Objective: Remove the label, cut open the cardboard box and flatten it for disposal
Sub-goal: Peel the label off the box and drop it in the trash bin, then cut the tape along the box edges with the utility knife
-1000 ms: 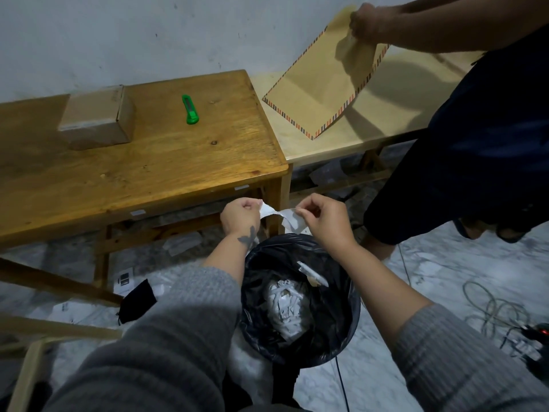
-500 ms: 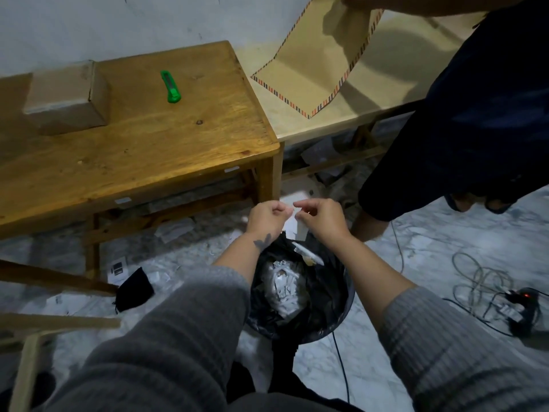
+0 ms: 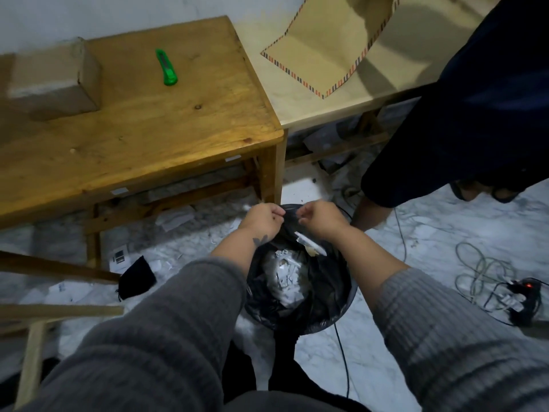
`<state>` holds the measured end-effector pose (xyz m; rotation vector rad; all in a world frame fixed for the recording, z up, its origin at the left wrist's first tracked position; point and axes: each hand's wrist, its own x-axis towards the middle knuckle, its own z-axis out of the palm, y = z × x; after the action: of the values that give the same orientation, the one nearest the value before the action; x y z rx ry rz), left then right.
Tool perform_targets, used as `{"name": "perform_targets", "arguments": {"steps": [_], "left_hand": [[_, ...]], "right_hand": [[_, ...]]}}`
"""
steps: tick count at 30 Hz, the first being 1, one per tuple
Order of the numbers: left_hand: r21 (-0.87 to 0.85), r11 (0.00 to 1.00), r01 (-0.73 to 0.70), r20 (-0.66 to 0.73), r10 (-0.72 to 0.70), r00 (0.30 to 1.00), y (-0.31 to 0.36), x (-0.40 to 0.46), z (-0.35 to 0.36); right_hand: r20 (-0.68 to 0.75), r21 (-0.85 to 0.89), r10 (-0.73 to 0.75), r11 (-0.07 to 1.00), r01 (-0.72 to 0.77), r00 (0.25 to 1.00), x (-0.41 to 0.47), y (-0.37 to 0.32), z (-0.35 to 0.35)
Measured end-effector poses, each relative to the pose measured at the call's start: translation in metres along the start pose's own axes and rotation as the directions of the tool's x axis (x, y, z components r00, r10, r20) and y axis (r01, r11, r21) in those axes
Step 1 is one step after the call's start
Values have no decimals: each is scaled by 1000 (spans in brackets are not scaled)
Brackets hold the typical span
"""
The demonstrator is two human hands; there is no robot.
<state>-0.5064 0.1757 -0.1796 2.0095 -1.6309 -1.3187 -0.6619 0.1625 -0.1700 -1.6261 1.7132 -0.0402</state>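
Note:
The brown cardboard box (image 3: 52,77) stands closed at the far left of the wooden table (image 3: 142,138). A green utility knife (image 3: 166,67) lies on the table to the right of the box. My left hand (image 3: 263,219) and my right hand (image 3: 322,220) hover close together over the far rim of the black-lined trash bin (image 3: 341,298) on the floor. Both hands have their fingers curled in, and no label shows between them. A white label scrap (image 3: 309,248) lies on the liner just under my right wrist. Torn white paper (image 3: 285,272) fills the bin.
Another person in dark clothes (image 3: 475,114) stands at the right and holds a large striped-edge envelope (image 3: 323,49) over a pale table (image 3: 297,105). Cables and a power strip (image 3: 517,292) lie on the floor at right. Paper scraps and a black pouch (image 3: 136,276) litter the floor under the table.
The white label piece stretched between my hands is no longer visible. My hands came closer together over the bin, and the view tilted down.

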Motion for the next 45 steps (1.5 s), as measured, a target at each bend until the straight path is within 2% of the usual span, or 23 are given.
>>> {"name": "perform_targets", "arguments": {"steps": [3,7,10,15,19,24,31,36,41,45], "left_hand": [[13,999,-36,-53,37,998,14,2,-33],[49,996,-70,-162,78,984,33,2,-95],[85,993,-79,-262,99,960,39,-1,-145],[66,995,-80,-410,101,907,26,5,-228],[73,996,-55,-505,85,859,1,23,-292],[111,993,-42,-518,94,850,-45,58,-376],[189,982,-2,-564,110,818,-117,117,-455],[388,920,55,-579,197,791,-147,143,-469],[426,903,59,-580,223,783,-155,154,-465],[413,909,57,-591,220,776,-160,155,-465]], "right_hand": [[-11,-70,-69,995,68,998,7,-33,-23],[-81,-65,-186,981,181,979,14,-91,-55],[-53,-109,-280,956,273,959,22,-140,-73],[-82,-171,-378,917,360,922,49,-226,-78],[-105,-149,-402,911,386,909,81,-286,-68],[-166,-130,-379,924,361,910,136,-359,-47],[-313,-4,-181,982,190,932,223,-406,-17],[-379,-34,-48,999,37,924,259,-402,4],[-423,-66,14,997,-46,906,283,-398,13],[-383,14,24,1000,-20,923,298,-414,22]]}}
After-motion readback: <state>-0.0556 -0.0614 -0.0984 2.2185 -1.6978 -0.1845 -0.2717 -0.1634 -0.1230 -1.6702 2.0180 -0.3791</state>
